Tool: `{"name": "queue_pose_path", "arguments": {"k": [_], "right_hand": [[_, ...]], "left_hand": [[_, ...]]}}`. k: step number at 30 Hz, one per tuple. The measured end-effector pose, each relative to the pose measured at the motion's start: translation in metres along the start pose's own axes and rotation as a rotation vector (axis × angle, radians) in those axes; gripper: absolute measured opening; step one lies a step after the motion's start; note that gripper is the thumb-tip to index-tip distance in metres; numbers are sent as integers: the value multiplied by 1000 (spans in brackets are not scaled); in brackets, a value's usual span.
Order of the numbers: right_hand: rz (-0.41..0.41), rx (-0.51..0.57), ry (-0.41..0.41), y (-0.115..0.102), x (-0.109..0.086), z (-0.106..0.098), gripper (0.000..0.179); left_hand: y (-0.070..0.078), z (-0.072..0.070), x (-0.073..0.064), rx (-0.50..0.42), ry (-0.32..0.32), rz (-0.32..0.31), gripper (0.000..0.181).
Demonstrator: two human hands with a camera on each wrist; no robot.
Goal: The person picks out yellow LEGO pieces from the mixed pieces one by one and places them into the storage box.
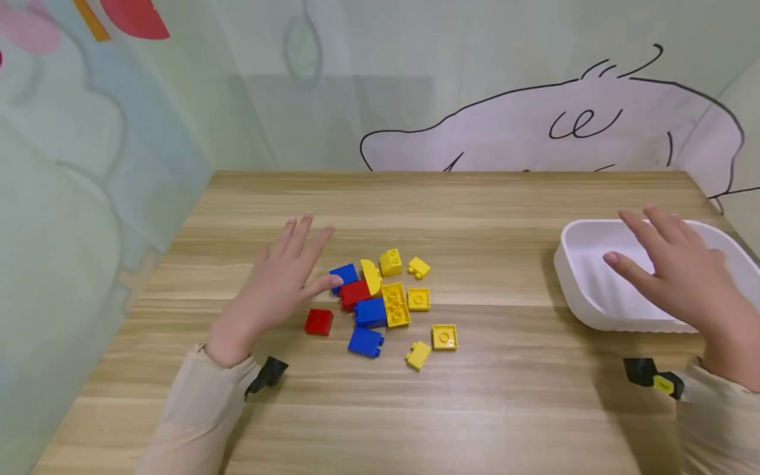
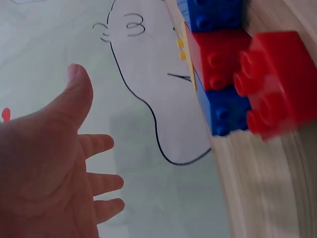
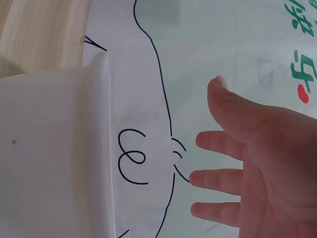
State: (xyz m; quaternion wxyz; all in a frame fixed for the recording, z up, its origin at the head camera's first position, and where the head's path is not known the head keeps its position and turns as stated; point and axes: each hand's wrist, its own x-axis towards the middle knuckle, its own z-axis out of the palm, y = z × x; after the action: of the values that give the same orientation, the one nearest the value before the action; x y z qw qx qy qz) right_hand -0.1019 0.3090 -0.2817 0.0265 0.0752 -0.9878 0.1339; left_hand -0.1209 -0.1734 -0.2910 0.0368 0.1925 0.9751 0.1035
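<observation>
My left hand (image 1: pixel 276 284), fingers spread, hovers just left of a cluster of toy building bricks and holds nothing. Nearest to it are a blue brick (image 1: pixel 344 274), a red brick (image 1: pixel 355 294) and a separate red brick (image 1: pixel 318 322). More blue bricks (image 1: pixel 371 313) and several yellow bricks (image 1: pixel 395 305) lie to the right of these. Over the white plastic tub (image 1: pixel 572 277) at the right, my right hand (image 1: pixel 683 270) is held with its fingers extended and nothing in it. In the right wrist view, the tub wall (image 3: pixel 54 153) stands apart from that hand.
The bricks lie on a wood-grain table (image 1: pixel 505 409). Behind its far edge rises a wall (image 1: pixel 356 79) with a line-drawn animal. Another painted wall (image 1: pixel 59 198) borders the table's left side. Each sleeve has a dark strap (image 1: pixel 267 375) at the wrist.
</observation>
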Motion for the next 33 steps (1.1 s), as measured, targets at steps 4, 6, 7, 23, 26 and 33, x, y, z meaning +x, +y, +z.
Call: {"name": "queue_pose_path", "arguments": {"k": [4, 6, 7, 23, 26, 33], "right_hand": [[-17, 15, -7, 2, 3, 2, 69], [-36, 38, 9, 5, 2, 2, 67], [-49, 52, 21, 8, 2, 2, 66], [-4, 42, 78, 46, -11, -1, 70], [20, 33, 96, 52, -15, -2, 71], [142, 19, 116, 73, -21, -1, 76]], "left_hand": [[15, 0, 9, 20, -8, 58, 77], [25, 0, 14, 26, -18, 88, 78], [30, 0, 16, 30, -23, 103, 78], [79, 20, 46, 17, -87, 268, 75], [87, 21, 49, 6, -93, 274, 76], [102, 29, 58, 22, -101, 313, 78]]}}
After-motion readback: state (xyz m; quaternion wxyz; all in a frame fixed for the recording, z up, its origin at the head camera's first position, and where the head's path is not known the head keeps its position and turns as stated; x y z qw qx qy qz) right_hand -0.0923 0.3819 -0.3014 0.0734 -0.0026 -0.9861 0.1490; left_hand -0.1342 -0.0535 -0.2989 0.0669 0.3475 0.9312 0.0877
